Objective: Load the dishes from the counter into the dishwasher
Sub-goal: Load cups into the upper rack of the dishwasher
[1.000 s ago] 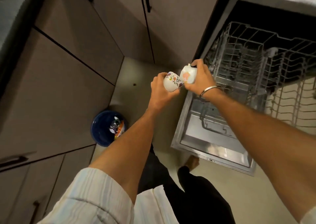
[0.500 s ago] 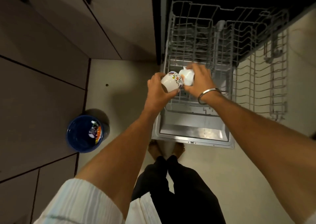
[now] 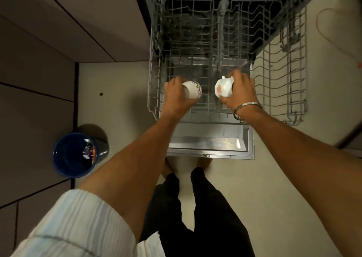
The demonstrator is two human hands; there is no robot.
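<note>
Both hands have parted since half a second ago. Left hand [image 3: 177, 98] has its grip round a white floral-printed ceramic cup [image 3: 193, 89]; right hand [image 3: 238, 91] grips a white ceramic mug with an orange mark [image 3: 223, 88]. Both hover over the pulled-out grey wire dishwasher rack [image 3: 197, 47]. Best turn each mouth-down between tines, clear of the near rim; open rack lies beyond.

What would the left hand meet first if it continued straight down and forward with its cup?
Probably the wire floor of the upper rack; the left hand holds the floral cup above it. Depth is uncertain.
</note>
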